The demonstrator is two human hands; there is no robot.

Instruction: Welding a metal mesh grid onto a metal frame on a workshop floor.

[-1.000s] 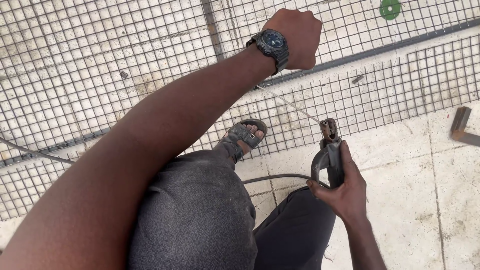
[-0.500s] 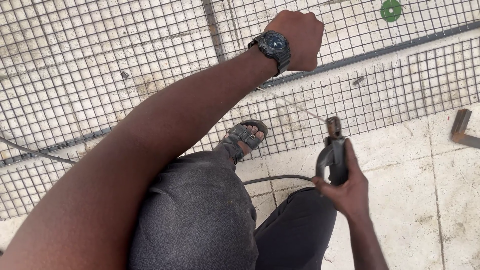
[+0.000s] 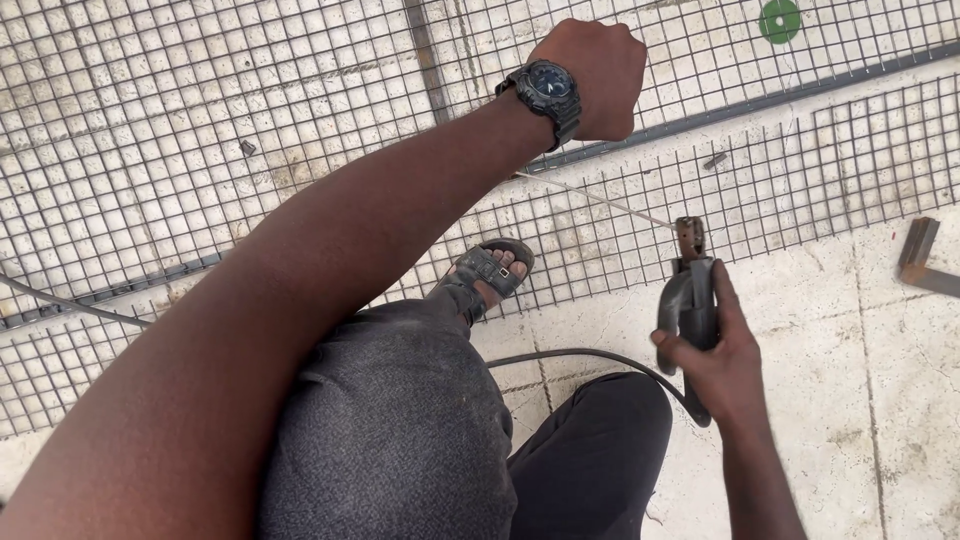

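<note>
L hand (image 3: 600, 75) fist hides what's under; R hand (image 3: 715, 365) grips holder (image 3: 690, 300).

mesh (image 3: 200, 130) - dull grey metal wire | floor (image 3: 860, 360) - rough pale stone | trousers (image 3: 400, 440) - matt grey cloth

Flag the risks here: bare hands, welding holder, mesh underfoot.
1. The right hand grips the welding holder bare, so sparks or heat could likely burn it.
2. The left hand rests on the wire mesh near the rod; shock or burn is possible.
3. The sandalled foot stands on the mesh with toes exposed.
</note>
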